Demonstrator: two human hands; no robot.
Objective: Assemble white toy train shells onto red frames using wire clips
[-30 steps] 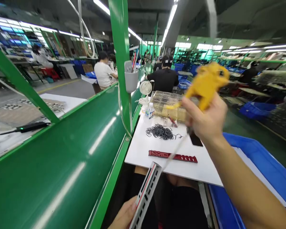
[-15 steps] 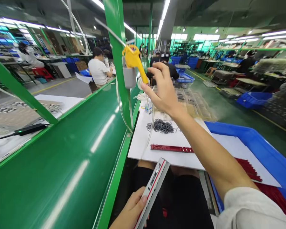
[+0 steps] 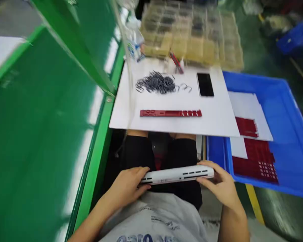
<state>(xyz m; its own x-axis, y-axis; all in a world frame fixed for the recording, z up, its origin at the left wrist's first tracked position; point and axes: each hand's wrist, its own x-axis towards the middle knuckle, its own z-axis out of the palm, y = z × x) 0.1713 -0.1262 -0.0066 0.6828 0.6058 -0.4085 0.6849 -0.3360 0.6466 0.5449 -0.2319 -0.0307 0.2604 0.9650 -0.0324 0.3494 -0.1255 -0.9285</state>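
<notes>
My left hand (image 3: pixel 125 185) and my right hand (image 3: pixel 217 179) both grip the ends of a long white slotted bar (image 3: pixel 176 175), held level above my lap. It has black slots along its face. Ahead of it, on a white board (image 3: pixel 171 122), lies a red slotted strip (image 3: pixel 170 113). Above that strip are a heap of thin black wire clips (image 3: pixel 155 83) and a black phone (image 3: pixel 205 84). Neither hand touches the board.
A clear compartment box (image 3: pixel 192 37) and a water bottle (image 3: pixel 133 40) stand beyond the board. To the right, a blue crate (image 3: pixel 267 80) holds white sheets and dark red pieces. A green sloped bench wall (image 3: pixel 40 134) runs along the left.
My view has tipped down toward my lap. The yellow air gun has left my right hand and the view. The white bar now lies level, held by both hands.
</notes>
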